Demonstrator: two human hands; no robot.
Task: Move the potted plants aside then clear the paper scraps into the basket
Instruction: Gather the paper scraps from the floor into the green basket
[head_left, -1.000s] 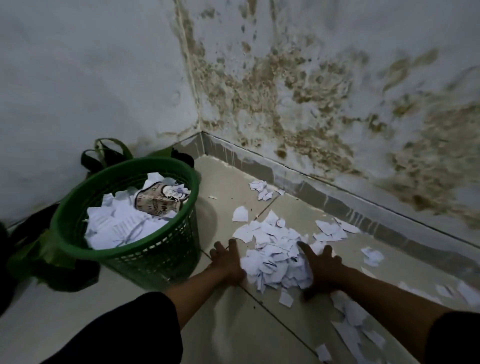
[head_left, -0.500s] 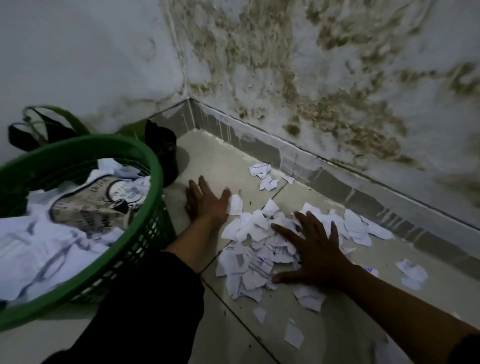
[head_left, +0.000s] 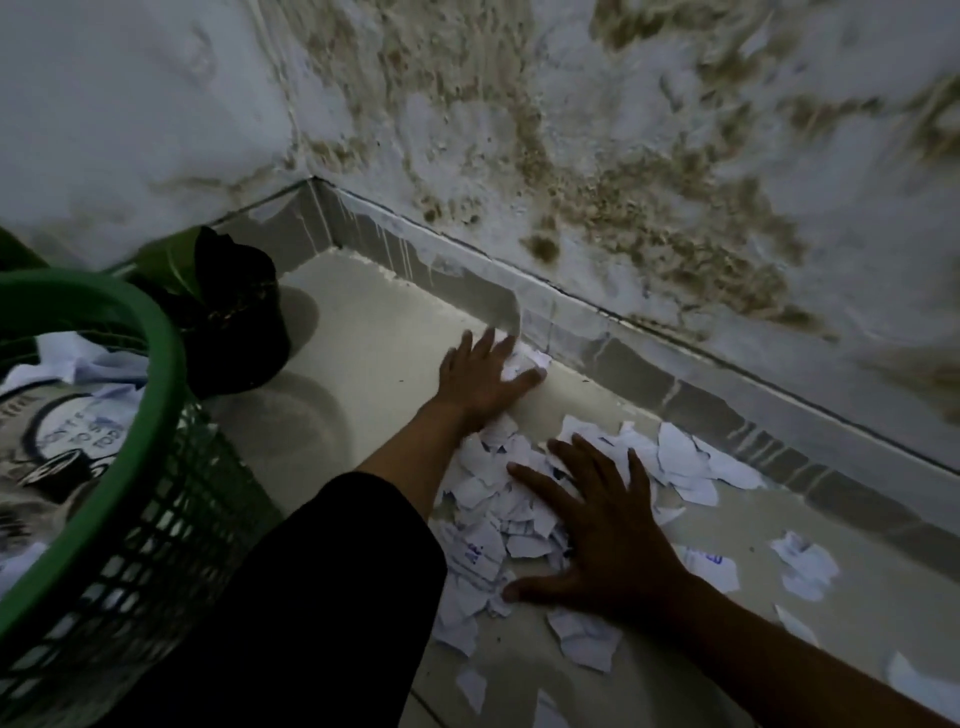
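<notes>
since half a second ago the left hand (head_left: 480, 375) has reached further, to the grey skirting, and lies flat with straight fingers on a few scraps there. the right hand (head_left: 602, 540) is flat and spread on the pile of torn white paper scraps (head_left: 498, 525) on the smooth floor tiles (head_left: 363, 332). the green plastic lattice basket (head_left: 130, 499) at left holds paper. behind it stands a potted plant (head_left: 228, 312) in a black pot.

Probably a home's damp corner — stained plaster wall (head_left: 649, 171), tiled floor (head_left: 374, 332), potted plant (head_left: 228, 312), laundry-style basket (head_left: 130, 467).
</notes>
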